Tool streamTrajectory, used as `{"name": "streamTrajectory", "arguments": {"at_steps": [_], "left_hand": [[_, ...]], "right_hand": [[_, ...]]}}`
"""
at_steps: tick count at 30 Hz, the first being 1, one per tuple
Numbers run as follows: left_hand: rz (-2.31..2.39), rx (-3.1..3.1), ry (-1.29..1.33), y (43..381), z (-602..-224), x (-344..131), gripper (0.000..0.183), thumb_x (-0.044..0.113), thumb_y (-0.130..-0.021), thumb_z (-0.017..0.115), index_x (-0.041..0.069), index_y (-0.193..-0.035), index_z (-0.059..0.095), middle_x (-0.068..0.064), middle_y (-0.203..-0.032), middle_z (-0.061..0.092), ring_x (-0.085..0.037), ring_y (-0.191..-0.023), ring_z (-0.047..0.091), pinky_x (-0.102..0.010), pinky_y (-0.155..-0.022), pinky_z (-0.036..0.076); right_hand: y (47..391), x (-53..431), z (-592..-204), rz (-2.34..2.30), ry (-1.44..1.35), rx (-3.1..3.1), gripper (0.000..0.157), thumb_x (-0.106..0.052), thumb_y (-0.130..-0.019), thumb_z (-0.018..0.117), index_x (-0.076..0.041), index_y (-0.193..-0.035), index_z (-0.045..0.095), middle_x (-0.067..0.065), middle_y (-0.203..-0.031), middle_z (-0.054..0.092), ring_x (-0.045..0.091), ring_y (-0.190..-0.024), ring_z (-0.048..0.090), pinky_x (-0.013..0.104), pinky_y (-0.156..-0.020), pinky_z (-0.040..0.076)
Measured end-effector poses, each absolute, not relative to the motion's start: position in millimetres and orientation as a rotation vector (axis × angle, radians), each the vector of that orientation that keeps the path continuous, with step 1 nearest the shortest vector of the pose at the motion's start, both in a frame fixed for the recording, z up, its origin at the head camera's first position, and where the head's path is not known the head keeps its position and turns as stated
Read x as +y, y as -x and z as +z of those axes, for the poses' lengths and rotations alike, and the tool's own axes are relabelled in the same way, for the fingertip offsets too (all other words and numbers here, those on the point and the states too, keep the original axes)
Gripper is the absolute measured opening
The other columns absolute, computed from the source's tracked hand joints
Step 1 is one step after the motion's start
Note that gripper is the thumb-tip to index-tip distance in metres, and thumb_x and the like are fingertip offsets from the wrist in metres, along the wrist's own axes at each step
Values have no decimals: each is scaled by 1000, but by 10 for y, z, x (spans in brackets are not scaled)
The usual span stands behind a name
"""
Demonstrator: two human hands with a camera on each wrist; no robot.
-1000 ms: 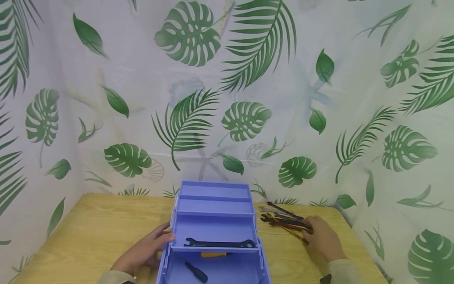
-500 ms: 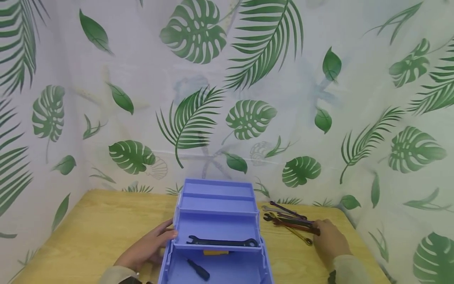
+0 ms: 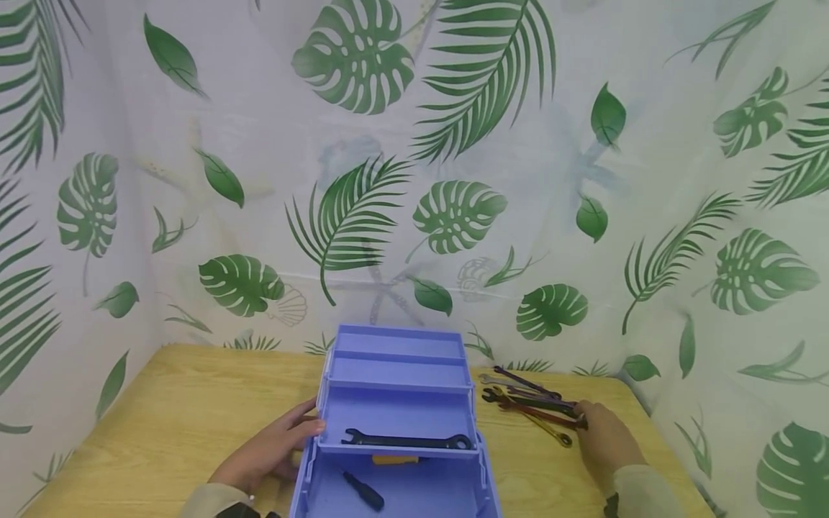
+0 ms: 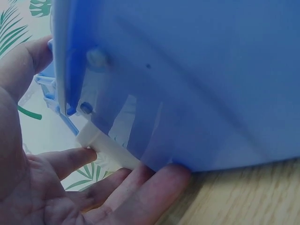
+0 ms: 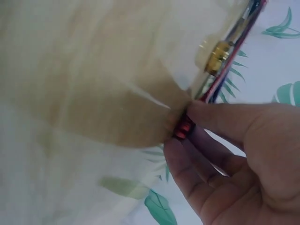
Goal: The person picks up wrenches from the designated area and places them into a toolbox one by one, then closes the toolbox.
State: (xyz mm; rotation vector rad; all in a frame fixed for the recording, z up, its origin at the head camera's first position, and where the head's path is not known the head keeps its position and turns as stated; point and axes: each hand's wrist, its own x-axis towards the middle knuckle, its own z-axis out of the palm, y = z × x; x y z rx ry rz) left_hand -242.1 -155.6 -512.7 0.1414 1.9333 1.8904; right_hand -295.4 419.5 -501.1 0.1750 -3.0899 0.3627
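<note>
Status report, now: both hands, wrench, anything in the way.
Left hand touching toolbox. Right hand pinching red wrench by its end. Other wrenches crowded beside it, might snag.

Wooden table [image 3: 214, 403] (toolbox [image 3: 396, 406], wrenches [image 3: 540, 415] atop)

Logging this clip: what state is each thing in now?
Toolbox: open
Lower tray: raised
Black wrench: lying in the lower tray
Screwdriver: lying inside the toolbox
Yellow item: partly hidden by the lower tray
Red wrench: pinched at one end by the right hand
Other wrenches: piled on the table
Left hand: touching the toolbox's side
</note>
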Motion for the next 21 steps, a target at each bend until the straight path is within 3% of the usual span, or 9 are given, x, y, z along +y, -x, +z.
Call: {"name": "streamTrajectory", "arguments": {"at_steps": [4, 8, 15, 21], "left_hand": [[1905, 1914, -149, 2423, -5119, -1569, 82, 43, -104, 58, 7, -165, 18, -35, -157, 32, -48, -126, 57, -63, -82, 59], [1891, 1925, -133, 2434, -5107, -1573, 82, 45, -103, 59, 8, -165, 20, -33, -157, 37, -46, -126, 58, -63, -82, 59], [1874, 1938, -127, 2438, -5115, -1568, 82, 46, -103, 59, 6, -165, 20, -33, -156, 37, -45, -123, 60, -62, -81, 60], [1868, 1947, -117, 2442, -5133, -1567, 82, 47, -103, 58, 7, -164, 21, -33, -156, 38, -42, -121, 62, -60, -79, 61]], "right_hand": [[2924, 4213, -4977, 349, -229, -3095, 19, -1, -85, 71, 2, -104, 71, 13, -94, 66, 33, -86, 65, 54, -82, 56], [2867, 4203, -4955, 349, -238, -3069, 17, -6, -83, 70, -9, -98, 77, 3, -88, 59, 18, -77, 54, 43, -72, 52], [2773, 4024, -4944, 423, -132, -3076, 15, -12, -86, 69, -15, -99, 75, 1, -98, 71, 21, -85, 63, 49, -74, 55], [2774, 3899, -4958, 475, -292, -2997, 13, -10, -86, 73, -12, -98, 76, -4, -85, 66, 15, -74, 51, 37, -68, 47]]}}
